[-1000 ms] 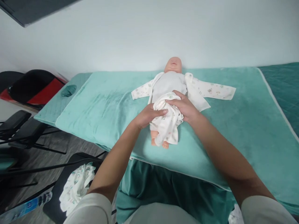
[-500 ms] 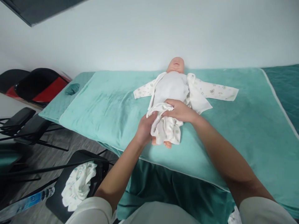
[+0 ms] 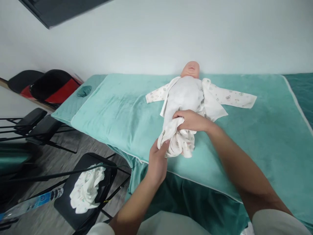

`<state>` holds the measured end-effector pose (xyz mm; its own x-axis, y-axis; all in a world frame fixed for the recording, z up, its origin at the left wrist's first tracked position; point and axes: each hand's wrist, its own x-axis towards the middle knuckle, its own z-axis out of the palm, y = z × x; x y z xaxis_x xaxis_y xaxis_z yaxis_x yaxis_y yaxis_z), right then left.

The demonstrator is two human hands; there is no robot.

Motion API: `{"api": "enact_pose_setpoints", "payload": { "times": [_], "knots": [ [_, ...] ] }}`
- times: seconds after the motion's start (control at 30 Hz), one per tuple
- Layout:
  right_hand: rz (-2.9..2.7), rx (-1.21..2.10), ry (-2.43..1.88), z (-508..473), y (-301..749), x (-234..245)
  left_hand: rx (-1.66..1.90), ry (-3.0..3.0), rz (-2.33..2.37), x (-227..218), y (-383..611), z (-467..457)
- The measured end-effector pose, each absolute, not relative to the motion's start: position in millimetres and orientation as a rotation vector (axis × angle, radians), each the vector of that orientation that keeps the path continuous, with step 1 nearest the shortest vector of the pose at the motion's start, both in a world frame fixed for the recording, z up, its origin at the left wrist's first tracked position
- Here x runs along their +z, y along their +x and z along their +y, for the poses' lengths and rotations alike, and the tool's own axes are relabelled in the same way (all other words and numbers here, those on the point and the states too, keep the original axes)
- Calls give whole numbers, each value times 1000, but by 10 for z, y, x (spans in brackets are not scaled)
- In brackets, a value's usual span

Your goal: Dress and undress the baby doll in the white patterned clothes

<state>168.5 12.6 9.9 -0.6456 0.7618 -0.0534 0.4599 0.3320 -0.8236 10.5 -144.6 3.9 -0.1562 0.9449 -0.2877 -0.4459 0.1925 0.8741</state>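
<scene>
Bunched white printed-cloth garment (image 3: 183,143): one
Grasp: two; left hand (image 3: 158,160) and right hand (image 3: 192,120) each pinching that garment
Smooth pink-headed doll (image 3: 191,70): one
Clear plastic bottle (image 3: 42,200): one

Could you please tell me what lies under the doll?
A white printed jacket lies open beneath the doll, spreading out on both sides over the green cover. The doll covers the jacket's middle, so anything else there cannot be seen.
</scene>
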Motion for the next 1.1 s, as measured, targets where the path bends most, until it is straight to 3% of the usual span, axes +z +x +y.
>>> {"api": "enact_pose_setpoints", "payload": {
  "times": [0.2,0.57,0.93,1.1],
  "knots": [
    [-2464,1110,-1102,79,1676,153,1536,409,1221,-165,320,-1767],
    [-2676,826,-1133,-25,1587,118,1526,423,1443,-631,-103,-1823],
    [-2623,788,-1239,-4,1576,88,1289,699,1472,-570,-221,-1514],
    [-2463,965,-1152,31,1631,67,1350,611,1328,-530,-199,-1273]
  ]
}}
